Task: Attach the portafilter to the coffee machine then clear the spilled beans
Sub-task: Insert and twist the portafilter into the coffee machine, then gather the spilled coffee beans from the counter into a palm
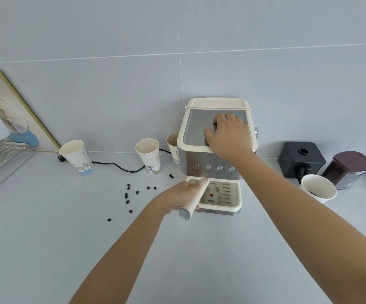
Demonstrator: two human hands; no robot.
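A cream and steel coffee machine point(196, 130) stands against the wall. My right hand point(228, 133) lies flat on its top plate, fingers spread. My left hand point(177, 198) grips the cream handle of the portafilter point(196, 196), which points in under the machine's front above the drip tray point(223, 194). The portafilter's head is hidden under the machine. Several dark spilled beans point(131, 194) lie scattered on the counter to the left of the machine.
Three paper cups point(149, 157) stand left of the machine, with a black cable point(120, 166) behind them. A white cup holding beans point(319, 187), a black grinder box point(300, 159) and a dark jar point(348, 168) sit to the right. A wire rack point(0, 161) is far left.
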